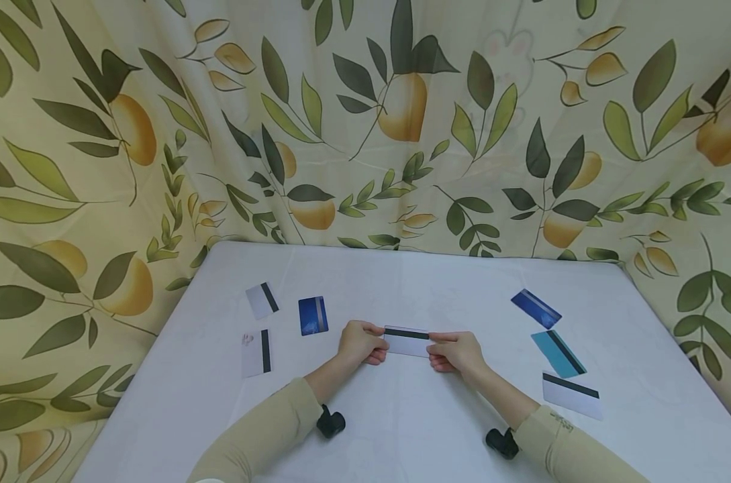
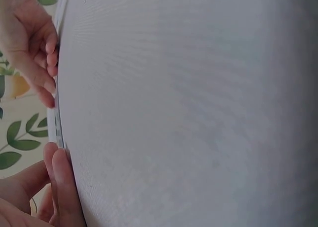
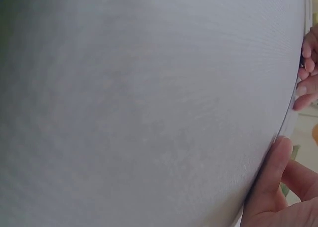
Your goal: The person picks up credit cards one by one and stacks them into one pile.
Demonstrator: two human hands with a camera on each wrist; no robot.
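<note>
A white magnetic-stripe card [image 1: 406, 342] is held level between both hands near the table's middle, its black stripe along the far edge. My left hand [image 1: 360, 343] pinches its left end; my right hand [image 1: 458, 352] pinches the right end. From the left wrist, the card [image 2: 58, 125] shows almost edge-on between the fingers. The right wrist view has my right thumb and fingers [image 3: 283, 152] at the card's near end, with the other hand beyond. Whether the card touches the cloth I cannot tell.
Left of the hands lie a blue card [image 1: 309, 316] and two white striped cards, one upper [image 1: 258, 302], one lower [image 1: 253, 353]. To the right are a blue card [image 1: 536, 308], a teal card [image 1: 554, 353] and a white card [image 1: 570, 399]. A leaf-patterned curtain [image 1: 365, 168] hangs behind the white table [image 1: 401, 429].
</note>
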